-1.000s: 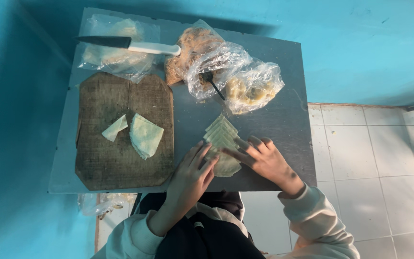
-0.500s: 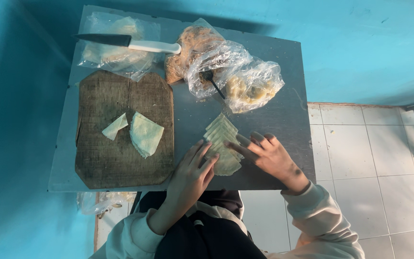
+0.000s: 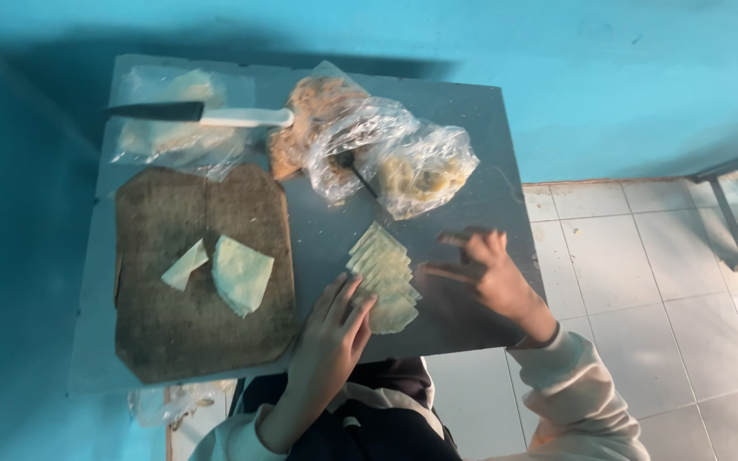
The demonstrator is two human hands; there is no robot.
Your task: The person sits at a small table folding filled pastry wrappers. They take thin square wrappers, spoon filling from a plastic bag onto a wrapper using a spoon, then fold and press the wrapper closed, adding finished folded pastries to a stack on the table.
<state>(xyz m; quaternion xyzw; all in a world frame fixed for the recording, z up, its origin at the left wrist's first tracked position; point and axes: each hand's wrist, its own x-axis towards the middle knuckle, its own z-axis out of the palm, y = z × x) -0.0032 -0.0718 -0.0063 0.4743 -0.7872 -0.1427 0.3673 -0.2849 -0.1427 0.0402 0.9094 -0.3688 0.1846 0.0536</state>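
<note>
A fanned stack of pale thin pastry sheets (image 3: 383, 271) lies on the grey table (image 3: 471, 119). My left hand (image 3: 331, 335) rests with its fingertips on the stack's near left edge, fingers spread. My right hand (image 3: 489, 275) hovers just right of the stack, blurred, fingers apart and holding nothing. On the brown wooden board (image 3: 190, 333) at the left lie two folded pale pastry pieces (image 3: 239, 273).
Clear plastic bags of food (image 3: 386, 154) sit at the table's back centre. A knife with a white handle (image 3: 202, 113) lies on another bag at the back left. A plastic bag hangs below the table's near left corner. White floor tiles are to the right.
My right hand has lifted off the pastry stack and moved to the right. My left hand stays on the stack.
</note>
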